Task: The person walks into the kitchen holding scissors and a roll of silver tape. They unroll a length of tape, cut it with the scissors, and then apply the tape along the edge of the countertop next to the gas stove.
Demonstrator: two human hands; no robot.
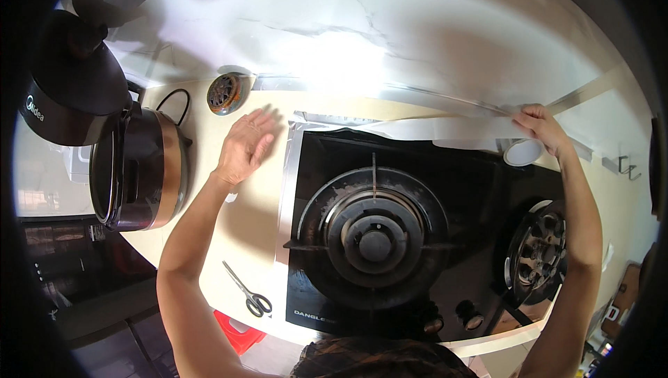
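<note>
My right hand (540,125) pinches the right end of a pale, shiny strip of tape (459,128) behind the black glass gas hob (469,185). The strip runs left along the hob's rear edge, where part of it looks wrinkled. Just below my right hand, a roll with a white round face (523,152) rests at the hob's back right. My left hand (245,145) is over the cream worktop left of the hob, fingers apart and holding nothing. Silver foil tape (288,185) lines the hob's left edge. Black-handled scissors (248,289) lie on the worktop near its front edge.
A dark multicooker (141,169) with a raised lid (73,85) stands at the left. A patterned round ornament (225,94) sits near the marbled wall (235,28). The hob carries a large left burner (374,245) and a right burner (537,252). Hooks (629,167) are at the right.
</note>
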